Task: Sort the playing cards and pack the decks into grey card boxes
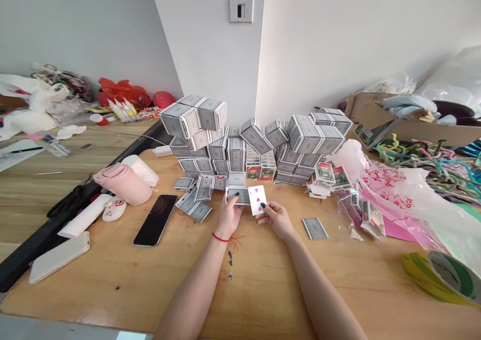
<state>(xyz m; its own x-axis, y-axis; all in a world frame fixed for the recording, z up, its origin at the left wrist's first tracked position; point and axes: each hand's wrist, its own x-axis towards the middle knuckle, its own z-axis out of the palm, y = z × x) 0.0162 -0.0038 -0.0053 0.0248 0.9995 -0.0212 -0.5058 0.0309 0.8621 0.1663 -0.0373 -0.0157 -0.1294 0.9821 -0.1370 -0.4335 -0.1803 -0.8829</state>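
With thumb on top, my left hand (230, 216) is closed on a small stack of playing cards (242, 196), grey patterned backs up. Pinched in my right hand (275, 217) is a single playing card (257, 198), its face with red hearts showing. The two hands are close together above the table. Right behind them rises a structure of box shapes made from folded cards (229, 152). Loose cards (196, 207) lie to the left of my left hand. Another flat card (314, 228) rests right of my right forearm.
A black phone (155, 220), a white power bank or case (60, 257) and a pink rolled item (126, 182) lie left. Card packs (325, 174), a plastic bag (394, 180), yellow-green tape (439, 277) and pipe cleaners (421, 167) lie right. A cardboard box (413, 124) stands behind.
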